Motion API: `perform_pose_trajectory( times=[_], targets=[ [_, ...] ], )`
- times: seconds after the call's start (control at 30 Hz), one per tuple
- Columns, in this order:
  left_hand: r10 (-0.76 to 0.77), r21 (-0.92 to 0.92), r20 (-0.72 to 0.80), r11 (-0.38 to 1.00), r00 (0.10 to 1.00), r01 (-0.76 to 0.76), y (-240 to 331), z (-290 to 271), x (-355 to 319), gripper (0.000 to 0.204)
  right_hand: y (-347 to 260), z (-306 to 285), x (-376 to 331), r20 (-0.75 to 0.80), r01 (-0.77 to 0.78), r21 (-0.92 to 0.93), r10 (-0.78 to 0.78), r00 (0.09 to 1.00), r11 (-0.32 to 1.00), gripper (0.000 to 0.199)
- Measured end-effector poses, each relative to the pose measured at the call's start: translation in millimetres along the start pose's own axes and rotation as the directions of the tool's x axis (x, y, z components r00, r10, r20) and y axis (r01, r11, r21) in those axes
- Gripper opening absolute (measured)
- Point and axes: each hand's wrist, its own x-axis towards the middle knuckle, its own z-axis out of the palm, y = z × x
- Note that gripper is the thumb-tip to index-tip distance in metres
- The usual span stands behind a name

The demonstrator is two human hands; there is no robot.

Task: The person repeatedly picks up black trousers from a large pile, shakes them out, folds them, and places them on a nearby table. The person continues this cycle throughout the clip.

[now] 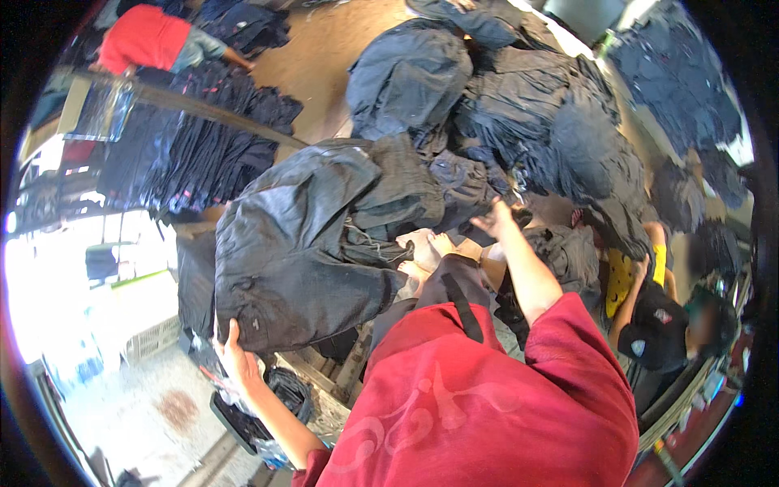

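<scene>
A pair of black trousers (300,300) with a gathered waist lies spread in front of me on the left, beside my knees. My left hand (235,349) is closed on its near left edge, with the thumb on top and the other fingers hidden behind the cloth. Over the pile's middle, my right hand (497,221) holds nothing and its fingers are spread. Just beyond it is a crumpled dark garment (462,183). A loose pale drawstring (361,230) hangs by the trousers, near my bare feet (442,245).
Large heaps of dark clothes (544,105) rise ahead. Stacked dark garments (203,146) stand at the far left behind a wooden rail (203,105). A person in red (146,40) bends there. At right, another person in black (657,325) holds dark cloth. A white crate (152,337) sits left.
</scene>
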Motion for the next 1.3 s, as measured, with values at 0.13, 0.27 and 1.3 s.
perform_pose_trajectory(
  times=[0.13,0.27,1.3],
  targets=[
    [0.184,-0.032,0.189,0.983,0.964,-0.181,36.5,45.2,-36.1,0.052,-86.5,64.9,-64.8,-0.165,0.256,-0.230,-0.297,0.941,0.939,0.055],
    [0.307,0.334,0.517,0.787,0.799,-0.518,61.0,105.7,-111.0,0.045,-95.2,124.9,-230.5,0.607,0.652,-0.125,-0.462,0.647,0.748,0.040],
    [-0.014,-0.408,0.092,0.911,0.996,0.051,28.4,177.3,-194.0,0.040,-14.7,91.7,-399.3,0.914,0.298,-0.264,0.139,0.380,0.918,0.042]
  ],
)
